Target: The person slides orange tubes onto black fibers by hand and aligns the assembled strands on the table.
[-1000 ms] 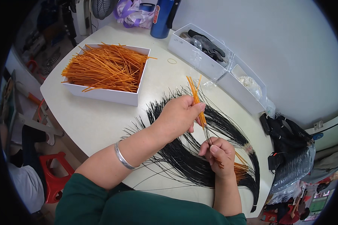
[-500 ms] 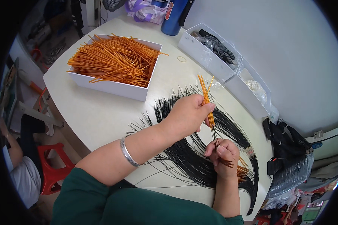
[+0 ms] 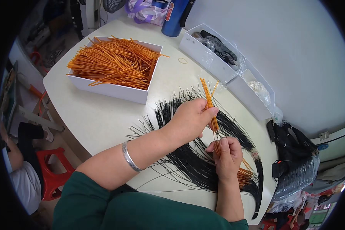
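My left hand (image 3: 195, 115) is closed on a small bunch of thin orange tubes (image 3: 207, 90), whose far ends fan out above the thumb. Dark thin wires come out of the lower end of that bunch and run down to my right hand (image 3: 227, 156). Thumb and fingers of the right hand pinch these wires, with a brownish-orange part (image 3: 217, 147) showing beside the thumb. Under both hands a large bundle of black wires (image 3: 191, 163) lies curved on the table. More orange tubes (image 3: 244, 177) lie by the right wrist, over black wires.
A white box (image 3: 111, 93) heaped with orange tubes stands at the far left of the table (image 3: 103, 119). Along the wall are two white boxes (image 3: 234, 82), one holding dark gloves (image 3: 220, 48). A blue bottle (image 3: 175, 19) and a rubber band (image 3: 183, 60) are at the back. A red stool (image 3: 55, 172) stands left.
My right hand has turned and moved slightly up toward the left hand along the wires. The left hand stays nearly in place with its orange tubes.
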Available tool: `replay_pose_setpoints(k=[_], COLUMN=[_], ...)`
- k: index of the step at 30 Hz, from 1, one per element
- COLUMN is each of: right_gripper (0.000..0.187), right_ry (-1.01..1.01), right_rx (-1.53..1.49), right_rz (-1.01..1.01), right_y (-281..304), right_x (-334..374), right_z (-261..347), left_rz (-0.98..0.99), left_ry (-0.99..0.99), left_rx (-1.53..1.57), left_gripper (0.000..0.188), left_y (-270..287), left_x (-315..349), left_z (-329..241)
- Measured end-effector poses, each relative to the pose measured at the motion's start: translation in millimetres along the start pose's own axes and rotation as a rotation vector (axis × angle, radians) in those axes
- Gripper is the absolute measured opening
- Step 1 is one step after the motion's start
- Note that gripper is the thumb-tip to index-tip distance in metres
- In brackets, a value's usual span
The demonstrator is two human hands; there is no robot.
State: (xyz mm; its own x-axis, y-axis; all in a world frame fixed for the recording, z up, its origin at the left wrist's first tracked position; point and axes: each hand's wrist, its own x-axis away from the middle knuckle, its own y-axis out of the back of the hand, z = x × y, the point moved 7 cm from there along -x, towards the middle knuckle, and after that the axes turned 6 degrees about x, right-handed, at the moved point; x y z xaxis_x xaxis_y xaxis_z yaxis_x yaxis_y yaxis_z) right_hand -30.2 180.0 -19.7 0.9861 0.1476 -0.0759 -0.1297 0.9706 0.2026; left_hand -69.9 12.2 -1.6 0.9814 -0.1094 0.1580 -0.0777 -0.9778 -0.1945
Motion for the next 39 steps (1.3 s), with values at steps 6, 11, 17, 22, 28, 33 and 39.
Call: replay_pose_setpoints(k=[6, 11, 17, 22, 28, 33, 39], right_gripper=[0.017, 0.022, 0.026, 0.025, 0.025, 0.026, 0.026], right_ry=[0.062, -0.01, 0.043, 0.11, 0.12, 0.085, 0.091], right_rx=[-0.013, 0.061, 0.203, 0.25, 0.289, 0.209, 0.156], right_rz=[-0.175, -0.149, -0.08, -0.035, -0.014, -0.102, -0.322], right_y=[8, 3, 1, 0, 2, 10, 25], right_x=[1, 3, 1, -1, -1, 0, 2], right_z=[-2, 9, 16, 25, 27, 20, 20], left_rz=[0.018, 0.05, 0.115, 0.138, 0.127, 0.087, 0.059], left_ry=[-0.046, -0.012, -0.071, -0.037, 0.022, 0.034, -0.004], left_rx=[0.009, 0.071, 0.186, 0.291, 0.269, 0.315, 0.323], left_gripper=[0.03, 0.028, 0.027, 0.027, 0.028, 0.029, 0.028], left_y=[-7, -15, -27, -34, -38, -28, -19], left_x=[1, 7, 3, 6, 10, 8, 4], left_z=[4, 6, 18, 23, 16, 17, 9])
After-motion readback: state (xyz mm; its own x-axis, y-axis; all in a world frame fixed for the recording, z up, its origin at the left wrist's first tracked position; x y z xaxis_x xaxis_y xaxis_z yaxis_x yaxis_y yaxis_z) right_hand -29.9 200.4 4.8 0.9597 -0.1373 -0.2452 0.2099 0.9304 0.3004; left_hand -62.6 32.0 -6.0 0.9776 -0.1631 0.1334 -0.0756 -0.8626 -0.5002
